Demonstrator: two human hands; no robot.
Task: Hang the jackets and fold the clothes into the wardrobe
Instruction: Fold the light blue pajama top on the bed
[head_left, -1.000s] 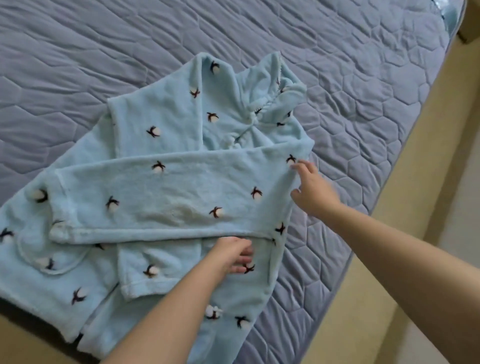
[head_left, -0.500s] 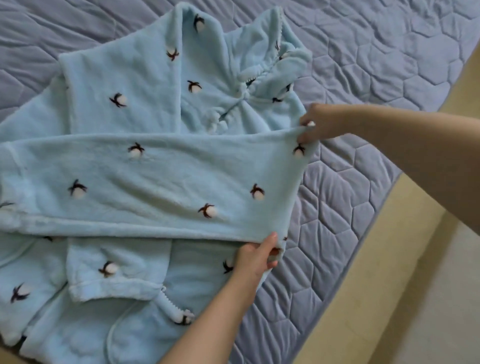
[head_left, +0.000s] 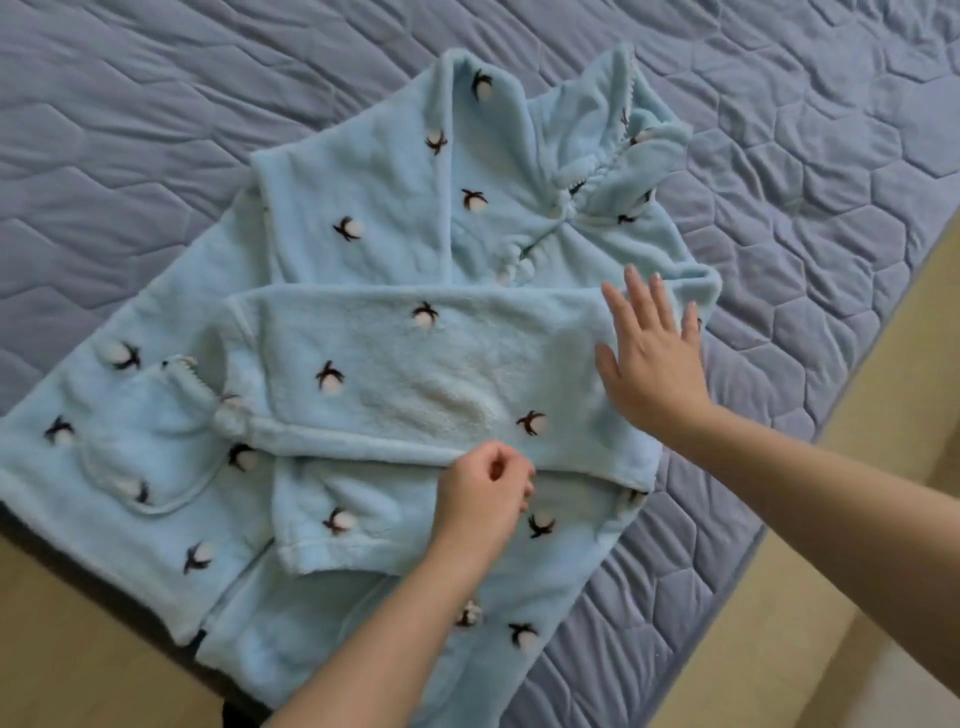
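Sleeve now laid across pyjama top, frame centre, on bed; my right hand has released it and presses flat, fingers spread; left hand curled at its hem, grip I cannot tell. Fold progressing.

Robe: pale blue fleece, plush, matt, stitched cotton-boll motifs. Bed cover: grey-purple quilted cloth, matt, hexagon stitching. Floor: smooth, beige.

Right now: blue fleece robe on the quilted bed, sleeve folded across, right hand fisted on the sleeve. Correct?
Not fisted: head view shows the right hand open, fingers spread over the folded sleeve. The robe lies on the quilted bed, as you said.
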